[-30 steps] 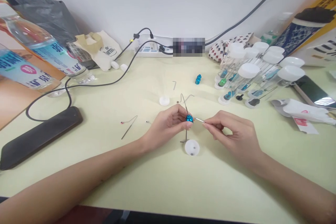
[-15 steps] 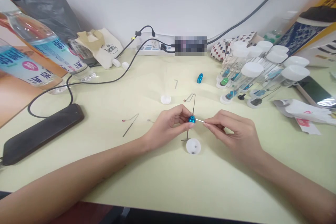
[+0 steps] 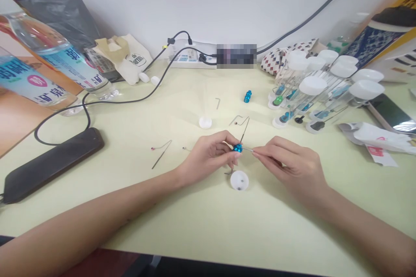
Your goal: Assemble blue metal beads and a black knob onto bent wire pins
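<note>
Between the thumb and fingers of my left hand [image 3: 212,153] is a small shiny blue metal fitting [image 3: 238,148]. A thin bent wire [image 3: 245,130] rises out of its top, with a tiny dark reddish tip. My right hand [image 3: 290,160] pinches a slim metal rod [image 3: 247,149], whose far end meets the right side of the fitting; the rest of the rod is hidden by the fingers. Just below lies a white cap [image 3: 239,183] with small dark bits in it. Beside the cap a thin dark bent piece [image 3: 229,173] shows partly.
A second blue fitting [image 3: 248,96] and an L-shaped hex key [image 3: 217,103] lie farther back. Another bent wire [image 3: 161,154] is to the left. White-capped clear tubes [image 3: 312,85] crowd the right; bottles [image 3: 69,65] and a black power bank [image 3: 53,166] stand left.
The bent wire in the blue fitting has turned, its upper end swinging to the right. An L-shaped piece behind it now shows separately. Both hands stay almost in place.
</note>
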`<action>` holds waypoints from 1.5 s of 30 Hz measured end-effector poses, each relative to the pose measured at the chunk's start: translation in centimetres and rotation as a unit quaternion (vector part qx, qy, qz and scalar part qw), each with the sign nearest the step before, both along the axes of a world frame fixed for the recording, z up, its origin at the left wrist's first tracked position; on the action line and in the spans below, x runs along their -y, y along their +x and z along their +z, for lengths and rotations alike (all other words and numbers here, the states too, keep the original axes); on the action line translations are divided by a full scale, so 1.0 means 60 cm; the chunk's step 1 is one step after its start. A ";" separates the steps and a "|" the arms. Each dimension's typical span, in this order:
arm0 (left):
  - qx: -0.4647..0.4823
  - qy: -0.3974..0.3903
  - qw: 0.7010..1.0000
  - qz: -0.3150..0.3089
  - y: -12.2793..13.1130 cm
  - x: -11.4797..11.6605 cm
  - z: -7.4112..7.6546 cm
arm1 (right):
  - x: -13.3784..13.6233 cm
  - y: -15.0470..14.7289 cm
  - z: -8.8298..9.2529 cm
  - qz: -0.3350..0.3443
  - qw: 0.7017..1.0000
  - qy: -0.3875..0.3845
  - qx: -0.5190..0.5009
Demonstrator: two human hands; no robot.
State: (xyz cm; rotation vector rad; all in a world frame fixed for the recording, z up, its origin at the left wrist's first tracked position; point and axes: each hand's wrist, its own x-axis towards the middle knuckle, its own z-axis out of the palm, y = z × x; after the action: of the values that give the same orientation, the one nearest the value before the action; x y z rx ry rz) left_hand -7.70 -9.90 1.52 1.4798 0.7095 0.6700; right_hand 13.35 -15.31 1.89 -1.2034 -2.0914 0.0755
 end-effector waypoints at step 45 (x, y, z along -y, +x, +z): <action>-0.022 0.015 0.997 0.066 -0.002 -0.005 -0.001 | -0.007 0.007 -0.006 0.045 0.996 0.065 0.048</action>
State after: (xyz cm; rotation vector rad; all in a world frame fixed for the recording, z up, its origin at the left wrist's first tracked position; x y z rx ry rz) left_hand -7.85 -9.61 1.45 1.4878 0.8405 0.7539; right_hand 13.77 -14.92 1.50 -1.0535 -2.1971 -0.0784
